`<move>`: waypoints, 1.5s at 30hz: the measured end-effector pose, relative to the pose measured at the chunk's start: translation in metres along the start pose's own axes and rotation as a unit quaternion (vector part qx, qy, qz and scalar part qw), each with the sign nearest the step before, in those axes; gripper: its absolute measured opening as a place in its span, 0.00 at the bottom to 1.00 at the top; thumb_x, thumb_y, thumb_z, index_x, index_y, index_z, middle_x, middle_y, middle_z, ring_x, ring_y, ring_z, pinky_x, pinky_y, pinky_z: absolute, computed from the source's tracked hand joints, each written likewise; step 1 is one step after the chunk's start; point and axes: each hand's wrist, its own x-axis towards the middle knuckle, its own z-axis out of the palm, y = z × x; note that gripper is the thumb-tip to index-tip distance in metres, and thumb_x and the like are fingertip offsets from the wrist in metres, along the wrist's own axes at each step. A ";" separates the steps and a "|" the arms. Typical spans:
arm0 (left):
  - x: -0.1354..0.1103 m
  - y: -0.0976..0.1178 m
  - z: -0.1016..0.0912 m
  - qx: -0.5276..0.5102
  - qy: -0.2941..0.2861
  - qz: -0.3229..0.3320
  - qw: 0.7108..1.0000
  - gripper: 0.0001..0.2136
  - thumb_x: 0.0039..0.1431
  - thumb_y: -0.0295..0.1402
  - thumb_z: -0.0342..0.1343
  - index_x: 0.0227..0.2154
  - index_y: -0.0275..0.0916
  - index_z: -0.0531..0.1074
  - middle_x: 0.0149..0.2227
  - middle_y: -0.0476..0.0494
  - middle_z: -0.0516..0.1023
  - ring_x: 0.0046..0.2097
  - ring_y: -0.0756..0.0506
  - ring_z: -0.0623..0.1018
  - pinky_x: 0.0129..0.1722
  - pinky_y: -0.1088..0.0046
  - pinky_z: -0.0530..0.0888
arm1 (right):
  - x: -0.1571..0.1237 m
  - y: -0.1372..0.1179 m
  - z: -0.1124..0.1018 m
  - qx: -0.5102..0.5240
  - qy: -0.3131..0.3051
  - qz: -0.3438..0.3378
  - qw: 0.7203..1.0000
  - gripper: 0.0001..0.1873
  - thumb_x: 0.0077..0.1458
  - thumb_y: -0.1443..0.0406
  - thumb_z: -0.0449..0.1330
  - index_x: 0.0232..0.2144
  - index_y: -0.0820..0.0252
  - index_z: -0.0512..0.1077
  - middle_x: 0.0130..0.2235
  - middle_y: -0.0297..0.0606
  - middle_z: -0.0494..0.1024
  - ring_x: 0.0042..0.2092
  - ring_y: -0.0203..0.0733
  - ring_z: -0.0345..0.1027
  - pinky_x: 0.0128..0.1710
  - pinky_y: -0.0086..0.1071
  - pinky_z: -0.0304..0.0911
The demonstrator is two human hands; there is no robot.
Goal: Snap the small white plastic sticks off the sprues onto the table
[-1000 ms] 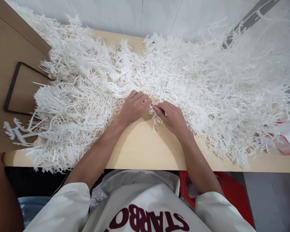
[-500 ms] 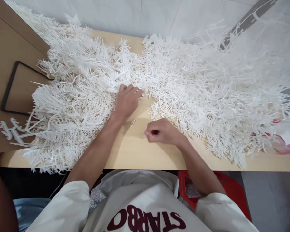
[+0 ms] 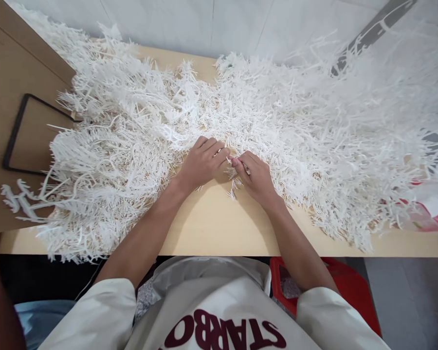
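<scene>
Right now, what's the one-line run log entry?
left hand: pinching | right hand: pinching, close beside | white strands: between hands, heaped on table

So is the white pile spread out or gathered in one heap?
Spread out: the white pile stretches across the table, from left of the left hand to well right of the right hand.

White, branching, stringy strands [image 3: 263, 112] look stark against the plain, pale-tan, flat tabletop [image 3: 219, 223] — and the light grey, smooth wall [image 3: 168, 24] has thin darker lines [image 3: 213, 24]. The flat, upright panel [image 3: 18, 58] is brown, the thin angular frame [image 3: 15, 130] black. An off-white cloth garment [image 3: 190, 294] bears bold maroon capitals [image 3: 221, 333]; the moulded plastic piece [image 3: 355, 294] is red.
</scene>
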 end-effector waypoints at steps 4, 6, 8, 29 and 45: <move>-0.002 -0.001 0.002 0.021 0.014 0.013 1.000 0.08 0.64 0.27 0.43 0.33 0.40 0.67 0.30 0.48 0.74 0.34 0.47 0.70 0.36 0.67 0.62 | -0.002 -0.008 -0.002 -0.017 -0.003 -0.054 0.998 0.18 0.63 0.64 0.50 0.21 0.58 0.61 0.20 0.29 0.61 0.23 0.31 0.54 0.26 0.28 0.51; -0.004 -0.004 0.004 0.011 0.006 0.015 1.000 0.09 0.64 0.26 0.43 0.32 0.41 0.67 0.29 0.48 0.74 0.33 0.48 0.70 0.36 0.66 0.62 | -0.005 -0.018 -0.001 -0.003 0.026 -0.071 0.997 0.19 0.62 0.66 0.50 0.18 0.58 0.58 0.17 0.28 0.57 0.21 0.30 0.50 0.24 0.28 0.49; -0.006 -0.009 0.007 -0.014 -0.004 -0.029 0.999 0.10 0.65 0.26 0.41 0.32 0.41 0.67 0.30 0.48 0.74 0.34 0.48 0.70 0.37 0.66 0.62 | -0.012 -0.034 0.003 0.032 0.038 -0.128 0.991 0.20 0.60 0.68 0.50 0.16 0.58 0.55 0.16 0.27 0.56 0.20 0.29 0.48 0.24 0.28 0.50; 0.009 0.021 -0.013 -0.243 -0.014 -0.144 0.959 0.20 0.68 0.38 0.38 0.61 0.45 0.49 0.57 0.37 0.67 0.54 0.47 0.72 0.46 0.70 0.71 | -0.001 -0.006 0.007 0.224 0.170 0.201 0.938 0.13 0.60 0.53 0.54 0.32 0.56 0.70 0.33 0.33 0.75 0.31 0.33 0.69 0.33 0.30 0.65; 0.003 0.024 -0.013 -0.060 -0.027 -0.077 0.995 0.13 0.65 0.30 0.44 0.50 0.37 0.65 0.43 0.39 0.76 0.44 0.44 0.73 0.43 0.66 0.69 | 0.002 -0.005 0.005 0.272 0.103 0.141 0.946 0.39 0.59 0.51 0.54 0.65 0.40 0.37 0.49 0.39 0.72 0.42 0.36 0.72 0.40 0.33 0.71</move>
